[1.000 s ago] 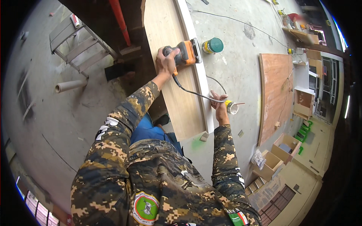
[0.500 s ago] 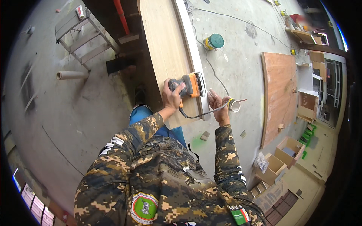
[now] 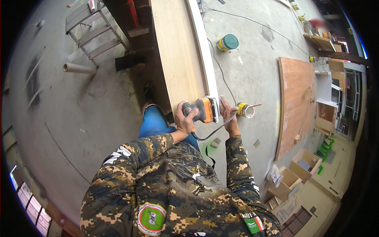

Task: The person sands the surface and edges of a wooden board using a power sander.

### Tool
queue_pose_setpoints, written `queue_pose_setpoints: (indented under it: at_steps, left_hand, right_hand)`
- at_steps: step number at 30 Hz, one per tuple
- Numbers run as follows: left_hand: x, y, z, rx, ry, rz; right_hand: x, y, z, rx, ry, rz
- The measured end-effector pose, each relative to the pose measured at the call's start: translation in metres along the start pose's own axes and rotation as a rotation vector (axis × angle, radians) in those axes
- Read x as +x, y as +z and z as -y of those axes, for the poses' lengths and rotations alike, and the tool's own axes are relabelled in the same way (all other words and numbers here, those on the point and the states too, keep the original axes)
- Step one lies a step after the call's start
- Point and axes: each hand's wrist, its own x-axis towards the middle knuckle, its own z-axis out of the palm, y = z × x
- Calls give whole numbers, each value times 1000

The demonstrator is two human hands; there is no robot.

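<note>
My left hand (image 3: pixel 185 118) is wrapped around an orange and black electric sander (image 3: pixel 204 110). The sander sits at the near end of a long pale wood panel (image 3: pixel 179 59), with its flat pad turned toward the panel's white edge strip (image 3: pixel 203 51). My right hand (image 3: pixel 229 114) is just right of the strip, fingers stretched out and whitened with dust. From the sander a grey power cord (image 3: pixel 213 136) loops across my right hand and away over the floor. Whether my right fingertips touch the strip, I cannot tell.
Right of my right hand is an open yellow can (image 3: pixel 245 111) with a stick in it. Farther off stands a green-lidded can (image 3: pixel 228 42). A brown board (image 3: pixel 296 106) and wooden boxes (image 3: pixel 306 166) lie at right. A step ladder (image 3: pixel 94 35) and cardboard tube (image 3: pixel 79 68) are at left.
The sander in my left hand has come nearer to me, down to the panel's near end. My right hand stays beside the strip, and the whole view has shifted slightly.
</note>
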Motion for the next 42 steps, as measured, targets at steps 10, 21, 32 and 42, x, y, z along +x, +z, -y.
queue_pose_setpoints:
  at_steps: [10, 21, 32, 42]
  left_hand:
    - [64, -1, -38, -17, 5, -6]
    - [209, 7, -100, -37, -28, 3]
    - [334, 28, -186, -64, -58, -6]
    - [408, 74, -237, -187, -101, -86]
  right_hand:
    - [-2, -1, 6, -45, 52, -64]
    - [49, 9, 24, -70, 123, -134]
    - [142, 26, 63, -112, 43, -265]
    - [169, 16, 62, -274, -100, -513]
